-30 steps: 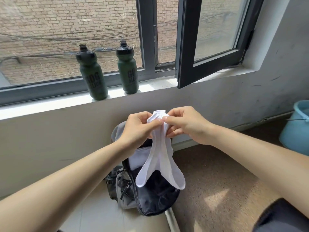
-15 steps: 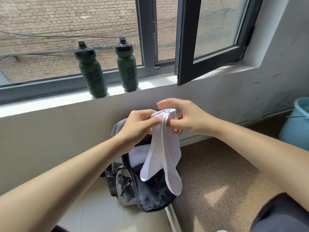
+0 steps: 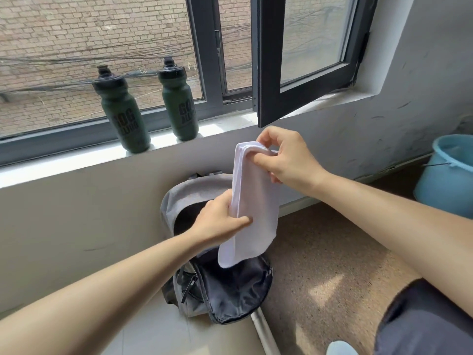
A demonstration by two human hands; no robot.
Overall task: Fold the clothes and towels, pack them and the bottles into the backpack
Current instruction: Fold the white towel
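Note:
A pair of white socks (image 3: 253, 201) hangs flat between my hands above the backpack. My right hand (image 3: 286, 160) pinches the top cuffs. My left hand (image 3: 220, 224) grips the socks at mid-length, thumb across the front. The grey backpack (image 3: 220, 285) stands unzipped on the floor against the wall below, its dark lining showing. Two dark green bottles stand upright on the window sill, the left bottle (image 3: 122, 111) and the right bottle (image 3: 178, 101).
An open dark window sash (image 3: 268, 73) juts inward above my right hand. A light blue bucket (image 3: 448, 175) stands on the floor at the right edge. A white sill (image 3: 64, 162) runs along the wall. My dark-clothed knee (image 3: 422, 324) is at lower right.
My left hand slid down from the cuffs to the middle of the socks. My right hand kept the cuffs and lifted slightly. The two socks now hang together as one flat strip.

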